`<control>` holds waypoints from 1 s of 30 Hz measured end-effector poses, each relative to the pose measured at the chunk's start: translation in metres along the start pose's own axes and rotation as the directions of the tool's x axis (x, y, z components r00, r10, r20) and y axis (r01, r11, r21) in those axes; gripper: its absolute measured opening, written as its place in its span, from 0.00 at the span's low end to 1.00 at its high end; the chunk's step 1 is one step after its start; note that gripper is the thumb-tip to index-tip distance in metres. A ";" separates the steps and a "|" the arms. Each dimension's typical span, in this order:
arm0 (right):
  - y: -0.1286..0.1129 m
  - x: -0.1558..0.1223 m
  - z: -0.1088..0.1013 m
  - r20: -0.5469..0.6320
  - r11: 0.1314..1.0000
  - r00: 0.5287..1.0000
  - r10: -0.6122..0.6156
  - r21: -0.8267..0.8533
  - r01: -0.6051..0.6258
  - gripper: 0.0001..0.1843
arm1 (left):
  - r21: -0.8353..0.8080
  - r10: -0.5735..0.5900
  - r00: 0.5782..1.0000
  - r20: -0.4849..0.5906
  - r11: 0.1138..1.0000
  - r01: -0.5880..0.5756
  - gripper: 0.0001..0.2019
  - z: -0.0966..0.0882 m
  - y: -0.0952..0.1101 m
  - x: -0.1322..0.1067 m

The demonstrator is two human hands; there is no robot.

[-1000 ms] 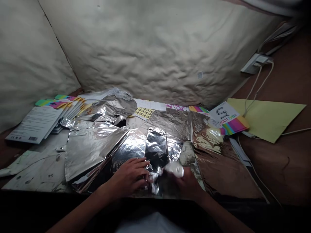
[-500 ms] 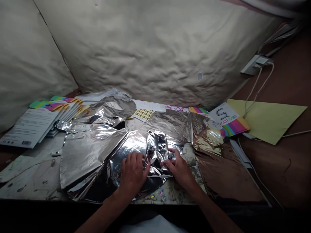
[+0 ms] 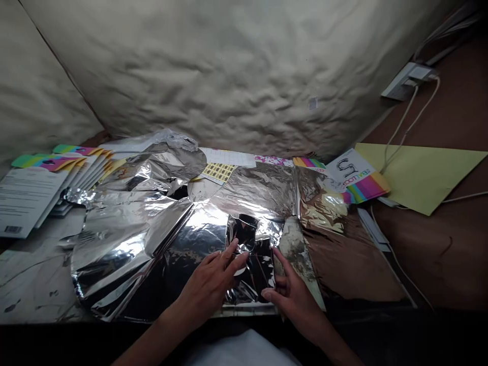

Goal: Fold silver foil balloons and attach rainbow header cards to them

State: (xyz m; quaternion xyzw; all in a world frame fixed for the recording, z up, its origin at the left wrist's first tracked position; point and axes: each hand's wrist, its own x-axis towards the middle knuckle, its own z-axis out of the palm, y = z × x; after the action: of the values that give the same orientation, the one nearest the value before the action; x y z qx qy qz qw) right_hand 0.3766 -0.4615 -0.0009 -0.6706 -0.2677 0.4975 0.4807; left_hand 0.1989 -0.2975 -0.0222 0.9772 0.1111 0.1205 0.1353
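A crumpled, folded silver foil packet (image 3: 253, 259) lies near the front of the table on a larger mirror-like foil sheet (image 3: 183, 244). My left hand (image 3: 208, 287) is at its left side, with spread fingertips resting on the foil. My right hand (image 3: 293, 300) cups the packet's right edge, thumb above and fingers below. A bronze-tinted foil sheet (image 3: 343, 269) lies to the right of my right hand. The packet's lower part is partly hidden by my hands.
Several printed cards (image 3: 26, 201) are stacked at the left. Behind the foil are a sheet of yellow labels (image 3: 218, 172) and a balloon packet (image 3: 353, 175). A yellow-green paper (image 3: 423, 175) and white cables (image 3: 404, 122) lie on the brown surface at right.
The foil packet now lies flatter and lower in view. My hands have drawn apart to its sides, and the view has tilted slightly.
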 end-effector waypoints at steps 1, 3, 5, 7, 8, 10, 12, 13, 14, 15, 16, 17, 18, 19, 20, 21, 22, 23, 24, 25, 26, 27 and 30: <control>0.000 0.002 0.001 -0.012 0.999 1.000 -0.010 -0.032 0.009 0.53 | 0.011 -0.007 1.000 0.003 1.000 0.007 0.29 0.002 -0.001 0.001; 0.003 0.004 0.002 -0.071 0.980 0.993 -0.093 -0.180 0.079 0.50 | 0.043 -0.029 1.000 0.006 0.999 0.029 0.27 0.004 -0.001 0.001; 0.007 0.002 -0.002 -0.117 0.861 0.943 -0.312 -0.455 0.228 0.44 | 0.071 -0.037 0.999 0.007 0.997 0.037 0.26 0.003 0.000 0.001; 0.011 -0.003 -0.011 0.037 0.579 0.847 -0.530 -0.714 0.394 0.42 | 0.079 -0.024 1.000 0.018 0.997 0.023 0.25 0.000 0.001 0.000; 0.012 -0.005 -0.016 0.178 0.421 0.804 -0.568 -0.777 0.469 0.44 | 0.076 -0.013 0.999 0.032 0.997 0.010 0.25 -0.003 0.002 -0.001; 0.012 -0.007 -0.027 0.442 0.196 0.750 -0.492 -0.784 0.590 0.53 | 0.057 0.017 0.997 0.075 0.998 -0.022 0.25 -0.009 0.004 -0.003; 0.009 -0.006 -0.035 0.570 0.125 0.737 -0.363 -0.754 0.645 0.57 | 0.033 0.054 0.991 0.121 0.998 -0.058 0.25 -0.016 0.006 -0.005; 0.007 -0.004 -0.037 0.598 0.120 0.737 -0.316 -0.745 0.656 0.57 | 0.021 0.066 0.988 0.138 0.997 -0.069 0.25 -0.019 0.006 -0.006; 0.004 -0.002 -0.038 0.609 0.125 0.740 -0.284 -0.742 0.659 0.54 | 0.009 0.070 0.986 0.151 0.997 -0.072 0.25 -0.022 0.006 -0.007; 0.001 0.001 -0.039 0.611 0.136 0.744 -0.271 -0.741 0.658 0.52 | -0.004 0.068 0.984 0.162 0.998 -0.069 0.25 -0.025 0.006 -0.007; -0.002 0.004 -0.039 0.609 0.149 0.744 -0.275 -0.737 0.659 0.49 | -0.020 0.063 0.983 0.170 0.998 -0.060 0.25 -0.028 0.006 -0.006; -0.006 0.006 -0.039 0.607 0.168 0.739 -0.293 -0.728 0.665 0.46 | -0.042 0.056 0.982 0.179 0.998 -0.049 0.25 -0.031 0.005 -0.006; -0.010 0.009 -0.039 0.609 0.194 0.726 -0.319 -0.708 0.679 0.44 | -0.072 0.051 0.981 0.189 0.997 -0.038 0.24 -0.033 0.004 -0.005; -0.013 0.012 -0.039 0.612 0.229 0.710 -0.348 -0.679 0.697 0.41 | -0.111 0.046 0.979 0.200 0.994 -0.025 0.23 -0.036 0.002 -0.003; -0.016 0.014 -0.039 0.614 0.269 0.695 -0.374 -0.645 0.715 0.37 | -0.160 0.046 0.977 0.207 0.987 -0.012 0.22 -0.038 -0.001 -0.002; -0.018 0.018 -0.039 0.609 0.310 0.682 -0.405 -0.611 0.729 0.32 | -0.220 0.045 0.977 0.206 0.975 0.001 0.22 -0.040 -0.004 0.000; -0.020 0.021 -0.039 0.584 0.359 0.684 -0.437 -0.584 0.728 0.26 | -0.289 0.041 0.980 0.197 0.957 0.019 0.22 -0.042 -0.008 0.002; -0.021 0.026 -0.038 0.526 0.423 0.711 -0.467 -0.573 0.702 0.20 | -0.363 0.028 0.983 0.183 0.931 0.041 0.24 -0.044 -0.012 0.004; -0.022 0.031 -0.036 0.437 0.500 0.758 -0.484 -0.572 0.650 0.17 | -0.436 0.007 0.985 0.172 0.897 0.070 0.25 -0.045 -0.015 0.007; -0.023 0.036 -0.034 0.329 0.584 0.811 -0.483 -0.569 0.579 0.17 | -0.499 -0.027 0.985 0.171 0.860 0.110 0.26 -0.046 -0.018 0.010; -0.024 0.041 -0.031 0.221 0.662 0.858 -0.463 -0.558 0.501 0.18 | -0.545 -0.077 0.981 0.180 0.822 0.164 0.26 -0.046 -0.020 0.013; -0.024 0.046 -0.028 0.125 0.725 0.894 -0.431 -0.542 0.425 0.20 | -0.571 -0.139 0.971 0.195 0.788 0.228 0.25 -0.045 -0.021 0.016; -0.027 0.057 -0.020 0.002 0.828 0.939 -0.343 -0.471 0.304 0.18 | -0.587 -0.309 0.932 0.188 0.725 0.359 0.14 -0.039 -0.019 0.023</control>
State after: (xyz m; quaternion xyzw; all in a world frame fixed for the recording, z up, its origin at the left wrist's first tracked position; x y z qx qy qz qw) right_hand 0.4187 -0.4103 0.0014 -0.7307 -0.4684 0.3021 0.3941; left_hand 0.2066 -0.2645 0.0128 0.8476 0.2348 0.0858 0.4681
